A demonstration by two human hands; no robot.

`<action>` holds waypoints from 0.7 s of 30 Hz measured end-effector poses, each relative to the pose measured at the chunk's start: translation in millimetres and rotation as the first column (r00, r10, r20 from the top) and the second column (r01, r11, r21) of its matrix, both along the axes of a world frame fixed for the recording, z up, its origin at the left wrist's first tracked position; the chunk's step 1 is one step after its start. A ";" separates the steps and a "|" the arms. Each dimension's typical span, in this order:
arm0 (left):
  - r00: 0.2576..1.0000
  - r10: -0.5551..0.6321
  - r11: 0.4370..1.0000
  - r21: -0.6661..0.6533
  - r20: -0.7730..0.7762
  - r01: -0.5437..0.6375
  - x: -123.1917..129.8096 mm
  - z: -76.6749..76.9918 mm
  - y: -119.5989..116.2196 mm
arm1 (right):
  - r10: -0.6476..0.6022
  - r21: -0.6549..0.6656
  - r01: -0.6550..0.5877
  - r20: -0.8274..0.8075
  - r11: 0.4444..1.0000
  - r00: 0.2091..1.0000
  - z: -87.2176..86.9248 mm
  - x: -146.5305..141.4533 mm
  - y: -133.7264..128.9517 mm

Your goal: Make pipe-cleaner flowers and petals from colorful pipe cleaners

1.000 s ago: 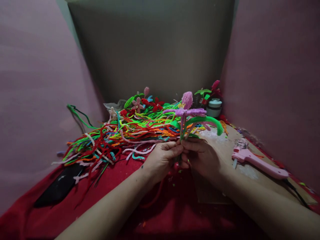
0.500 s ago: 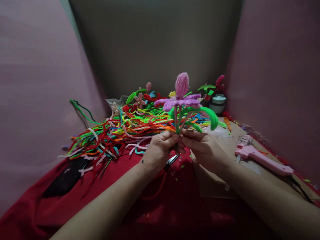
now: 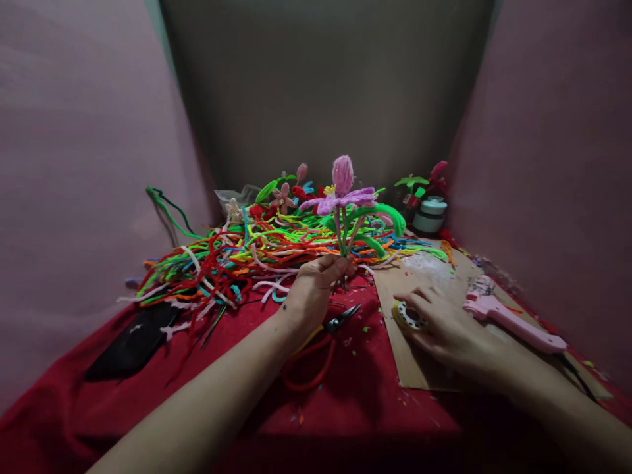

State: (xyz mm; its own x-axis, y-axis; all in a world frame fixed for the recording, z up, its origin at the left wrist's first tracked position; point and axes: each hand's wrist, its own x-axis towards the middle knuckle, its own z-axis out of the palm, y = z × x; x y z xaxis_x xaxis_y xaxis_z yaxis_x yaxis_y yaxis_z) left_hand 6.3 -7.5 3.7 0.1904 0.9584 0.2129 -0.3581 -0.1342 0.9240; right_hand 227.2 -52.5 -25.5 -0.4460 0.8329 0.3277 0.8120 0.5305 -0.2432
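Note:
My left hand (image 3: 318,286) is closed on the stems of a pipe-cleaner flower bouquet (image 3: 342,176), held upright over the front of the table. Purple petals, a pink bud, a small yellow centre and curling green leaves make up its top. Over the cardboard, my right hand (image 3: 437,322) has its fingers curled round a roll of tape (image 3: 411,316) with a pale, holed core. Scissors (image 3: 316,372) with red handles lie on the red cloth between my hands, partly behind my left wrist.
A heap of coloured pipe cleaners (image 3: 266,247) spreads behind my left hand. A pink glue gun (image 3: 513,319) rests on the cardboard (image 3: 390,283) at right. A dark flat object (image 3: 133,342) lies at left. Finished flowers (image 3: 284,196) and a pale jar (image 3: 429,216) stand at the back.
My right hand has let go of the stems and moved down and right, onto the tape roll. My left hand keeps the bouquet, which sits slightly lower. The scissors show more fully.

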 end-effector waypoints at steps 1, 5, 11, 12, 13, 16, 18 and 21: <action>1.000 -0.004 1.000 0.003 0.000 0.004 -0.7 -0.3 0.3 | -0.002 0.011 0.002 0.000 1.000 1.000 -2.7 -0.7 -0.1; 1.000 -0.018 1.000 -0.001 -0.008 0.018 -3.4 -0.5 0.6 | -0.024 0.058 0.027 -0.059 0.998 0.998 -8.1 -3.5 4.6; 0.999 -0.023 0.999 -0.031 -0.041 0.022 -5.4 -4.3 1.6 | -0.020 -0.004 0.020 -0.106 1.000 0.994 -10.3 -0.8 9.6; 0.999 -0.025 0.999 -0.040 -0.042 0.023 -5.4 -5.1 2.1 | -0.022 -0.033 0.018 -0.125 0.999 0.992 -10.4 0.4 9.4; 0.999 -0.027 0.998 -0.049 -0.041 0.025 -5.4 -6.0 2.5 | -0.025 -0.073 0.013 -0.163 0.997 0.986 -9.9 1.5 9.1; 0.999 -0.029 0.998 -0.051 -0.027 0.028 -4.8 -7.7 3.3 | -0.080 -0.206 0.000 -0.378 0.978 0.922 -3.2 3.3 7.3; 0.999 -0.051 0.997 -0.059 0.017 0.052 -3.9 -7.9 2.5 | -0.145 -0.252 0.002 -0.549 0.968 0.823 6.0 1.7 6.4; 0.984 -0.122 0.985 -0.104 0.129 0.136 -1.9 -6.5 -1.7 | -0.180 -0.282 -0.054 -0.735 0.958 0.654 20.2 -5.5 7.1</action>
State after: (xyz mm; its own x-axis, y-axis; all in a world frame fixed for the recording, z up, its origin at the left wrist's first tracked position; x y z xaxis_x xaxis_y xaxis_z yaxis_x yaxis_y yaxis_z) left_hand 4.4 -9.2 -2.9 0.2931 0.9465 0.1349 -0.4762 0.0222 0.8791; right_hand 221.7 -45.4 -5.3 -0.0890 0.9514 0.2947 0.3188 0.3075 -0.8965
